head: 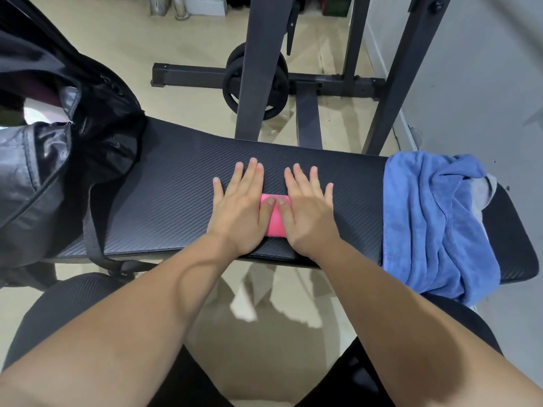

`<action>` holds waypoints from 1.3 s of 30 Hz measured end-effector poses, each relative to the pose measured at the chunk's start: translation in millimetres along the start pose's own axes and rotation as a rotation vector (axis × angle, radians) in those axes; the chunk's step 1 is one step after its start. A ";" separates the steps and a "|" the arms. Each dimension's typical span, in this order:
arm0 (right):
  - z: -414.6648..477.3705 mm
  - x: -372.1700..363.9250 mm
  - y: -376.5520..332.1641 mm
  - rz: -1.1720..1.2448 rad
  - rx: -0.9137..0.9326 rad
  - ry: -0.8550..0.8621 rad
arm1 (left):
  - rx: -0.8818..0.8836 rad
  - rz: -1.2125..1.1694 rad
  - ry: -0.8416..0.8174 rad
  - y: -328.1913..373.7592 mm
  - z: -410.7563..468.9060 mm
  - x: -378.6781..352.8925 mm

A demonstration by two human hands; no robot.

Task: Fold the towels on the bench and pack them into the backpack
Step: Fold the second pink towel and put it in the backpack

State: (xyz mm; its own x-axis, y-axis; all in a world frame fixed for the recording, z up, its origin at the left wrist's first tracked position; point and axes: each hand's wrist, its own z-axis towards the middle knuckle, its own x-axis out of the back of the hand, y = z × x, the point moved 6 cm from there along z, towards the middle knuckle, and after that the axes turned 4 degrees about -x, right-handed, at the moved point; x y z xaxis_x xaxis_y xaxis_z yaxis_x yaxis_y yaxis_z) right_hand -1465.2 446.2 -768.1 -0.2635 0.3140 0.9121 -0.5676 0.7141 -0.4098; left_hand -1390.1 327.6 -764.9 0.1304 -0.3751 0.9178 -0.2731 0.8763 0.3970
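At nine o'clock a glossy black fabric backpack [58, 160] rests on the black padded bench [176, 195]. At centre, the left hand [238, 210] and right hand [308, 215] press a small folded pink towel [276, 223], fingers [252, 174] straight and spread. A crumpled blue towel [435, 224] lies at three o'clock.

Pink towel [276, 220], blue towel [432, 218], black woven-pattern bench [176, 183].

Can see only a narrow strip of pink towel [276, 221] between left hand [239, 212] and right hand [308, 212]; rest under the palms, can't tell the folds. Shows just a corner of grey towel [484, 192] from under blue towel [435, 218]. Loses backpack [58, 160] at left edge; can't make out its contents. Catches weight plate [230, 86] only in part, behind rack upright [258, 69].
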 end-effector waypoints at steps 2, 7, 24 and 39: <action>4.4 -0.5 -1.6 -0.060 0.002 -0.010 | 0.004 0.014 -0.012 -0.4 4.3 -0.5; 3.2 0.4 -3.7 -0.030 0.074 -0.020 | 0.026 0.069 -0.071 2.1 8.8 3.9; 27.4 68.2 -144.2 -0.129 0.248 -0.065 | 0.142 0.352 0.528 -79.3 -95.2 179.3; 98.5 45.5 -347.2 0.016 0.480 -0.086 | 0.440 0.351 0.530 -192.0 -140.4 227.8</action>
State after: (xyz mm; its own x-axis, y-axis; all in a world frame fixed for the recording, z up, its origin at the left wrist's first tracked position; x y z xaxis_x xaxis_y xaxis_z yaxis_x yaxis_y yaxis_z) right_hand -1357.0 150.9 -585.4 -0.3275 0.2551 0.9098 -0.8530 0.3343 -0.4008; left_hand -1174.1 116.3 -633.7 0.3744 0.1945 0.9066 -0.7222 0.6744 0.1535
